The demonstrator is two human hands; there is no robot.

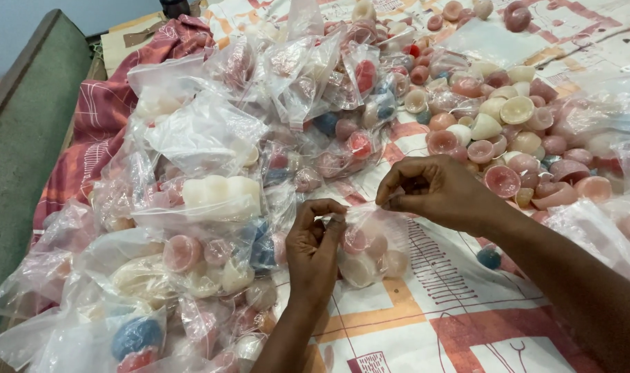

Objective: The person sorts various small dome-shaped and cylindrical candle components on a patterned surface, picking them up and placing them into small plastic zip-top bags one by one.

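Hands: left hand (313,243), right hand (432,190) fingers pinch clear bag (366,245) top; filled bags (204,166) left.

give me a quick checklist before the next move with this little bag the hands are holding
1. Left hand pinches the top edge of the clear bag: ok.
2. Right hand pinches the same edge further along: ok.
3. Pieces are inside the bag, pink and cream ones showing: ok.
4. Bag top fully closed: cannot tell, fingers cover it.
5. Bag rests on the patterned cloth, apart from the loose pieces: ok.
6. Pile of filled bags lies close beside the left hand: ok.
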